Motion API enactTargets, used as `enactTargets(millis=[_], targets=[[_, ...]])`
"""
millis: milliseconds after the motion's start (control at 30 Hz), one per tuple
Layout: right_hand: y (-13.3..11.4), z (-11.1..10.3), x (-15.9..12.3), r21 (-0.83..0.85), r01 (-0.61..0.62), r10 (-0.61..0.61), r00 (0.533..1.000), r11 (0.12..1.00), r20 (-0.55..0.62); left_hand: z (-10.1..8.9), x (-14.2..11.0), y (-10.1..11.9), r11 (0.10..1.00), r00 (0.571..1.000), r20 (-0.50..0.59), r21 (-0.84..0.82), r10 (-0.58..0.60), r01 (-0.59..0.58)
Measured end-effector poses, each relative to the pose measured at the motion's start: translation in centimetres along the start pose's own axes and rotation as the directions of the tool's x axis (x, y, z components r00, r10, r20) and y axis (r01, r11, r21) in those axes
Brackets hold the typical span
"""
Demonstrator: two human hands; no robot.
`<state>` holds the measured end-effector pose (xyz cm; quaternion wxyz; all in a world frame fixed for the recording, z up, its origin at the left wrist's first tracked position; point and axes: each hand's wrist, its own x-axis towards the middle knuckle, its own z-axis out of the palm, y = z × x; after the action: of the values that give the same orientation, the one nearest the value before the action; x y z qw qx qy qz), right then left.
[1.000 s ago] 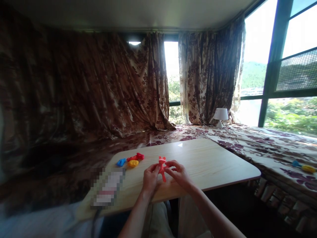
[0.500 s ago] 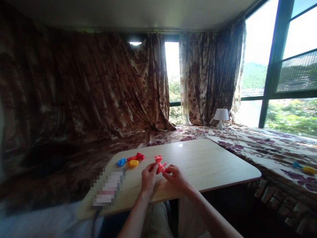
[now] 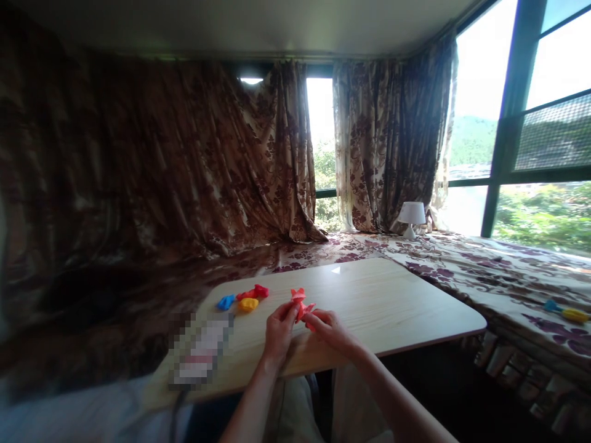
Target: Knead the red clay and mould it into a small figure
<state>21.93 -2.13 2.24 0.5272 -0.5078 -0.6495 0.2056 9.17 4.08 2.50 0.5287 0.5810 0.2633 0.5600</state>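
Between my two hands, over the near edge of the table, is a coral-red soft piece with ragged, petal-like ends (image 3: 298, 296); its material is unclear. My left hand (image 3: 279, 333) pinches it from the left between thumb and fingers. From the right, the fingers of my right hand (image 3: 329, 328) close on its lower right part and hide some of it. Left of my hands lie a yellow piece (image 3: 248, 304), a blue piece (image 3: 226, 302) and a red piece (image 3: 253, 292), all small and crumpled-looking.
The light wooden table (image 3: 392, 307) has rounded corners. A blurred-out flat object (image 3: 202, 351) lies at its left, with a dark cable running off the edge. On the flowered cloth stand a white lamp (image 3: 412, 213) and, far right, a blue and yellow item (image 3: 574, 315).
My right fingers have moved slightly left and closed in on the coral-red piece, whose lower end looks more spread. The piece has shifted a little right. The other pieces stay put.
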Motion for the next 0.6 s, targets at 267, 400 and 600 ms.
enactTargets(millis=[267, 400, 600], targets=[[0.4, 0.0, -0.1, 0.056, -0.010, 0.015, 0.996, 0.998, -0.084, -0.1, -0.1, -0.7, 0.997, 0.995, 0.090, -0.071, -0.033, 0.040], [0.7, 0.2, 0.0, -0.016, 0.007, -0.009, 0.996, 1.000, -0.093, -0.1, 0.1, -1.0, 0.990, 0.992, 0.108, -0.119, -0.059, 0.072], [0.9, 0.0, 0.2, 0.013, -0.062, 0.063, 0.975, 0.998, -0.213, -0.2, 0.6, -1.0, 0.999, 0.997, -0.074, -0.032, -0.031, 0.029]])
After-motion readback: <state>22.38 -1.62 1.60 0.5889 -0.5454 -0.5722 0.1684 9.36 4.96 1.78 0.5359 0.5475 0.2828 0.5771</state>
